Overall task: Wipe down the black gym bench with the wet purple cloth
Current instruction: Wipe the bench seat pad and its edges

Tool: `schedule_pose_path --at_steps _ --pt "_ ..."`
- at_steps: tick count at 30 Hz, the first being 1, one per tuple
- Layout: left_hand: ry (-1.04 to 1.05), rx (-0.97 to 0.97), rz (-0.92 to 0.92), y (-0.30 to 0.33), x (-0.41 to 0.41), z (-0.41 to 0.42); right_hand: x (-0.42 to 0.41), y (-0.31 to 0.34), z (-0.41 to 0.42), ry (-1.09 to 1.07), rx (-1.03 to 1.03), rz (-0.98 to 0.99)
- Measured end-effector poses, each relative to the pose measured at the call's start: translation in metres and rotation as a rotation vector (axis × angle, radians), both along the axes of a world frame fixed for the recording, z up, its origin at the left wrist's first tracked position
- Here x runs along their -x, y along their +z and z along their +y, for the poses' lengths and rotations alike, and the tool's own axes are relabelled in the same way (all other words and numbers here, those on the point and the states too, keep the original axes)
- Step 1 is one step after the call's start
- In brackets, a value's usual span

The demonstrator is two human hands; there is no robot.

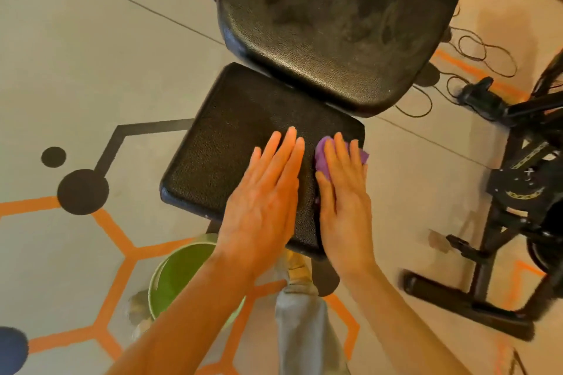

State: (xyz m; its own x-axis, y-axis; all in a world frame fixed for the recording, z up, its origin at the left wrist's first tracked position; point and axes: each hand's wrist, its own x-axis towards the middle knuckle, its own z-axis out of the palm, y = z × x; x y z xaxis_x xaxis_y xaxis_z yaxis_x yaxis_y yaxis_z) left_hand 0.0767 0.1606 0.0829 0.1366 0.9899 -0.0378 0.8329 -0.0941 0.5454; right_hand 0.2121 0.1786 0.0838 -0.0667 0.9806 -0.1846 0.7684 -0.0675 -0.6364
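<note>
The left hand (268, 192) lies flat on the black seat pad (231, 161) of the bench, fingers straight and spread, grasping nothing. Just beside it, the right hand (344, 192) presses flat, fingers extended, on the purple cloth (323, 161) near the pad's right edge. A green bucket (176, 277) stands on the floor below the seat

black pebbled bench (231, 161), purple cloth (323, 158), green bucket (176, 271)
</note>
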Motion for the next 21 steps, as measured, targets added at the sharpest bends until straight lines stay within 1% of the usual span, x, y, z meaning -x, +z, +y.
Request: schedule_pose_path --at_steps 3,5,8,9,11,12,15,16,18,19,21 --pt "-0.041 -0.005 -0.026 -0.003 -0.002 0.000 -0.004 0.014 -0.070 0.086 0.098 0.225" --pt "-0.069 -0.011 -0.029 0.001 -0.003 0.000 -0.005 0.013 -0.064 0.018 0.119 0.346" --pt "-0.112 -0.007 0.009 0.004 -0.011 0.008 -0.005 0.006 -0.015 -0.195 -0.007 0.313" --pt "-0.129 0.006 0.036 0.003 -0.014 0.010 -0.005 0.003 -0.012 -0.259 -0.031 0.367" --pt "-0.164 0.047 0.062 0.001 -0.017 0.014 -0.001 0.002 -0.033 -0.315 0.005 0.492" --pt "-0.177 0.067 0.067 0.000 -0.017 0.016 0.001 0.001 -0.053 -0.322 0.024 0.517" --pt "-0.208 0.087 0.108 0.002 -0.020 0.017 0.007 0.004 -0.091 -0.317 -0.048 0.512" --pt "-0.218 0.082 0.122 0.003 -0.022 0.016 0.005 0.001 -0.083 -0.326 -0.051 0.566" --pt "-0.203 0.090 0.106 0.004 -0.026 0.015 -0.008 -0.003 -0.035 -0.363 -0.024 0.677" --pt "-0.189 0.099 0.098 0.004 -0.028 0.014 -0.015 -0.007 -0.004 -0.411 -0.011 0.701" --pt "-0.173 0.083 0.102 0.004 -0.030 0.015 -0.028 -0.019 0.041 -0.534 0.019 0.829"
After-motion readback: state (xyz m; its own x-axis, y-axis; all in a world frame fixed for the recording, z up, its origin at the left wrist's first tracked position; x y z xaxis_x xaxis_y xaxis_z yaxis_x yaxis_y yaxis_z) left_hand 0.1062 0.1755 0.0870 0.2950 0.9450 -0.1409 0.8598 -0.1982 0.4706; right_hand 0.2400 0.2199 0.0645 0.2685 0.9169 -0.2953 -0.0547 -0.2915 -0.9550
